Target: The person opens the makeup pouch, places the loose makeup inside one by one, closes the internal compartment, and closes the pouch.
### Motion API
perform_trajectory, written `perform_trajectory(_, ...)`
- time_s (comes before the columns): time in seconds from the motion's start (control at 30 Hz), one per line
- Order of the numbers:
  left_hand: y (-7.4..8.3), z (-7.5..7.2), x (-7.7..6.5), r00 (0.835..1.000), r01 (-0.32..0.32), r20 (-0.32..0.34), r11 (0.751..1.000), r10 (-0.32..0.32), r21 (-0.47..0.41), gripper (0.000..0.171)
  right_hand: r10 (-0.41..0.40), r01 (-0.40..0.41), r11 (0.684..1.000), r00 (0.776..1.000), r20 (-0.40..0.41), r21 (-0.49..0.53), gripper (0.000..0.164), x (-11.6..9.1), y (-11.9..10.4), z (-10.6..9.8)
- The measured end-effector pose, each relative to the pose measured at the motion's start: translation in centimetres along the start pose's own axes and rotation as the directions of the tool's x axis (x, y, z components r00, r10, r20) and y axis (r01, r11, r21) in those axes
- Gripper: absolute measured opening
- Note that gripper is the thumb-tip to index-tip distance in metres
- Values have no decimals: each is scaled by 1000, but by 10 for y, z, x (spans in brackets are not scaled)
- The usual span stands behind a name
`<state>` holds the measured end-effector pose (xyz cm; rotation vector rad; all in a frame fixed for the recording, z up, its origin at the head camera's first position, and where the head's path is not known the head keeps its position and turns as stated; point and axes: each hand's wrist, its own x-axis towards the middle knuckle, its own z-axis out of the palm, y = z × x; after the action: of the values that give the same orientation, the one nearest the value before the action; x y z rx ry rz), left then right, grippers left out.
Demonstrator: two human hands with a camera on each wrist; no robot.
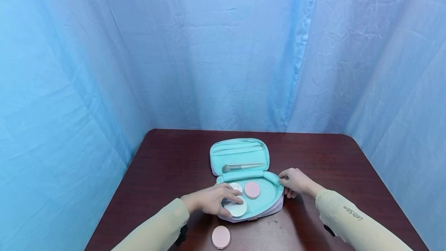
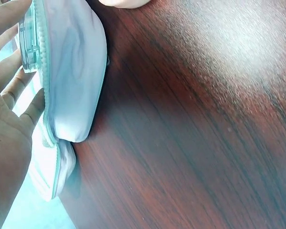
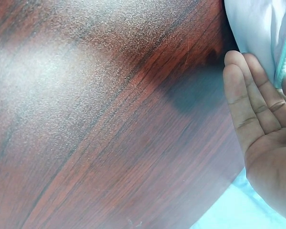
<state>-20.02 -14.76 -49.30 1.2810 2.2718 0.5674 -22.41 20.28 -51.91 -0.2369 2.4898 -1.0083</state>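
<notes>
A makeup bag (image 1: 266,204), mint inside and pale lilac outside, lies unzipped with its lid folded back. My left hand (image 1: 212,200) holds a round white compact (image 1: 238,207) over the bag's near left part, thumb on the near side and fingers across it. The compact's clear side (image 2: 29,45) shows by the zipper in the left wrist view. Inside the bag are a pink round compact (image 1: 252,190) and another white round one (image 1: 236,187), partly behind the left fingers. My right hand (image 1: 295,181) pinches the bag's right rim, its other fingers along the outer wall.
Another pink round compact (image 1: 221,237) lies on the dark wooden table (image 1: 167,165), in front of the bag. A makeup brush (image 1: 242,167) rests across the open lid (image 1: 240,156). Blue curtains (image 1: 216,57) surround the table at the back and sides.
</notes>
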Motion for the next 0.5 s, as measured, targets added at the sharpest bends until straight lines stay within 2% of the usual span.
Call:
perform_trajectory(0.2,5,3,5,1000,16,-4,999,-16,35,51,3,-3,1000,1000,-12,0,22,-2,0,1)
perform_trajectory(0.5,13,6,15,1000,1,-15,997,0,72,52,-8,8,1000,1000,-6,-4,23,-1,0,1)
